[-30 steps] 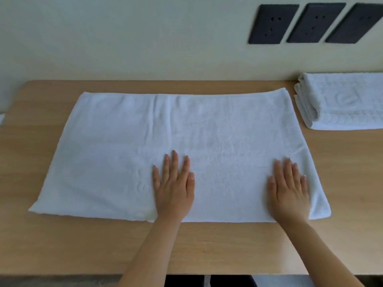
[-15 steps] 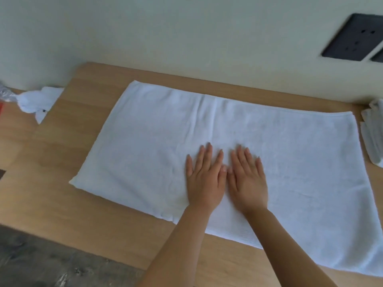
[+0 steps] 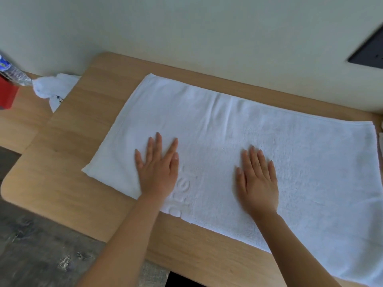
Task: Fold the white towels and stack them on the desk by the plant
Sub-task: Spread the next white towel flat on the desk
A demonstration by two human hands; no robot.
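Scene: a head-worn view looks down on a pale wooden surface [image 3: 62, 183] that stands against a plain light wall [image 3: 186, 38].
Task object: one white towel [image 3: 259, 131] lies spread flat on the surface, its long sides running left to right and its far long edge near the wall.
Towel extent: the left short edge stops well inside the left end of the surface; the right part runs to the right border of the view.
Left contact: the left hand [image 3: 158, 170] rests palm down on the left part of the towel, its wrist crossing the front edge.
Left grip: fingers straight and slightly spread, clamped on nothing.
Right contact: the right hand [image 3: 258, 183] rests palm down near the middle of the towel, well apart from the left hand.
Right grip: fingers straight and close together, thumb out to the side, clamped on nothing.
Towel detail: embossed lettering [image 3: 184, 189] shows near the front edge, just beside the left hand; it cannot be read in full.
Forearms: both bare, entering from the bottom of the view.
Left background: a crumpled white cloth [image 3: 51, 88] lies by the wall just beside the left end of the surface; a clear plastic bottle [image 3: 12, 73] and a red object [image 3: 7, 94] sit beyond it at the left border.
Upper right: a dark plate [image 3: 369, 52] is set on the wall, blurred.
Lower left: a grey mottled floor [image 3: 31, 245] shows past the rounded corner of the surface.
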